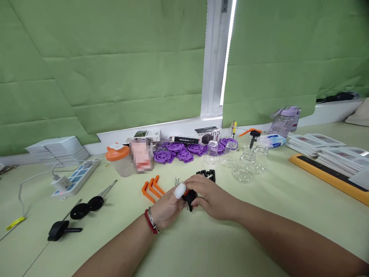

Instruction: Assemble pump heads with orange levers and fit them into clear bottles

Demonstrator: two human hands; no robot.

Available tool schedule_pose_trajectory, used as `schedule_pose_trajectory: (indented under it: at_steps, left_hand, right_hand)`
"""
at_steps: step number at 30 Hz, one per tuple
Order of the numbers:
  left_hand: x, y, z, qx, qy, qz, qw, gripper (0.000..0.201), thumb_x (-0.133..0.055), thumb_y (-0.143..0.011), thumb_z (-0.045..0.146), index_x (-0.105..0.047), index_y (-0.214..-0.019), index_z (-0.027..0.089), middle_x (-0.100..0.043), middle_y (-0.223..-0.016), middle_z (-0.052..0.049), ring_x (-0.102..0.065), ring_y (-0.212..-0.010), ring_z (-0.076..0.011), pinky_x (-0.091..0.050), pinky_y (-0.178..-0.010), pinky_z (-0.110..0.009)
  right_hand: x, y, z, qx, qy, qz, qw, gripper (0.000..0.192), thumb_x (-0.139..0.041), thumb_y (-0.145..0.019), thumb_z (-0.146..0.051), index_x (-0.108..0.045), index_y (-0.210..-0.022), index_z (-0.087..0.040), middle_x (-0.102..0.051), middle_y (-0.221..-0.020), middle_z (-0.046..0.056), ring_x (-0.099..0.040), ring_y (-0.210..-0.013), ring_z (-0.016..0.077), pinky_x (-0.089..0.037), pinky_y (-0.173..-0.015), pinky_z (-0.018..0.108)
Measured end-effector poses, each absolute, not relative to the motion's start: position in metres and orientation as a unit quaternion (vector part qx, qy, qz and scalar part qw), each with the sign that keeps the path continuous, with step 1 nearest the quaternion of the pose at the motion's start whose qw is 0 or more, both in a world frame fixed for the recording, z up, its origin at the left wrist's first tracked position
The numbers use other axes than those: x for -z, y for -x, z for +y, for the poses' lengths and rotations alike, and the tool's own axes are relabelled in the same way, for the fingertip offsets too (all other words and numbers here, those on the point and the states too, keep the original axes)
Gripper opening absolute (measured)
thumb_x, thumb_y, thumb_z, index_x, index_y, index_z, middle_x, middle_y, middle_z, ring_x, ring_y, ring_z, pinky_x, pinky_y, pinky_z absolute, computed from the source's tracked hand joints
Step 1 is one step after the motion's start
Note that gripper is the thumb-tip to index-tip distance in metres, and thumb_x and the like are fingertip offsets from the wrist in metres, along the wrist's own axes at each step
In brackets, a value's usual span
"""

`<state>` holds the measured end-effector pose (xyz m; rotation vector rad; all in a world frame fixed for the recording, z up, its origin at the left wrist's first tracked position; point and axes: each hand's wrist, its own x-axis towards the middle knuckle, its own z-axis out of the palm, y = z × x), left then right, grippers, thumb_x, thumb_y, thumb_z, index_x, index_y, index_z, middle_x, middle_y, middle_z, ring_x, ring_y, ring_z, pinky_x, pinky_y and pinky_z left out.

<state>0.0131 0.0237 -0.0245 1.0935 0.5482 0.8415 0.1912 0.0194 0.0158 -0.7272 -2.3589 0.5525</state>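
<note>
Both my hands meet at the middle of the pale green table point(259, 215) around a small black part point(189, 198) with an orange bit and a metal pin. My left hand point(167, 207), with a red bracelet and a white-taped fingertip, pinches it from the left. From the right, my right hand point(211, 196) closes over it. Just beyond my fingers lie more small black parts point(207, 174) and a few metal pins point(176, 181). Orange hook-shaped pieces point(151, 188) lie to the left of my hands.
Purple round plastic parts point(178, 152), clear glass cups point(245, 161) and small boxes line the back by the window. An orange-lidded shaker point(118, 157), a power strip point(76, 179) and black-knobbed tools point(83, 209) are at left. Stacked cards and an orange board point(325, 175) are at right.
</note>
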Motion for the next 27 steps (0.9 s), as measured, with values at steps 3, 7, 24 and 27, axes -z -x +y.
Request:
schedule_pose_trajectory:
  at_steps: [3, 7, 24, 27]
  left_hand:
    - [0.025, -0.009, 0.024, -0.353, -0.557, 0.254, 0.708, 0.039, -0.05, -0.084, 0.051, -0.06, -0.106, 0.019, -0.055, -0.085, -0.004, -0.046, -0.079, -0.0166, -0.038, -0.073, -0.03]
    - [0.013, -0.01, 0.02, -0.3, -0.629, 0.263, 0.667, 0.036, -0.057, -0.083, 0.043, -0.059, -0.111, 0.02, -0.056, -0.086, -0.003, -0.046, -0.078, -0.0148, -0.039, -0.073, -0.028]
    - [0.003, -0.023, 0.006, -0.331, -0.69, 0.326, 0.555, 0.042, -0.067, -0.07, 0.014, -0.055, -0.11, 0.02, -0.06, -0.105, -0.009, -0.057, -0.088, -0.0212, -0.049, -0.076, -0.032]
    - [0.004, -0.023, 0.006, -0.322, -0.691, 0.339, 0.551, 0.04, -0.065, -0.07, 0.011, -0.057, -0.107, 0.02, -0.062, -0.097, -0.008, -0.058, -0.085, -0.0214, -0.048, -0.073, -0.032]
  right_hand:
    - [-0.022, -0.198, 0.02, -0.196, 0.228, -0.914, 0.272, 0.022, -0.052, -0.081, -0.006, -0.061, -0.099, -0.015, -0.059, -0.11, 0.011, -0.048, -0.105, 0.021, -0.04, -0.094, 0.037]
    - [-0.018, -0.199, 0.02, -0.174, 0.217, -0.929, 0.245, 0.027, -0.05, -0.078, -0.001, -0.063, -0.096, -0.016, -0.058, -0.11, 0.01, -0.048, -0.104, 0.0199, -0.041, -0.092, 0.034]
    - [-0.008, -0.192, 0.012, 0.013, 0.225, -0.954, 0.197, 0.036, -0.049, -0.068, 0.001, -0.059, -0.099, -0.013, -0.026, -0.147, 0.016, -0.025, -0.132, 0.0284, -0.024, -0.106, 0.047]
    - [-0.008, -0.192, 0.011, 0.052, 0.223, -0.954, 0.193, 0.031, -0.047, -0.074, -0.001, -0.057, -0.1, -0.013, -0.027, -0.148, 0.016, -0.024, -0.134, 0.0281, -0.021, -0.106, 0.049]
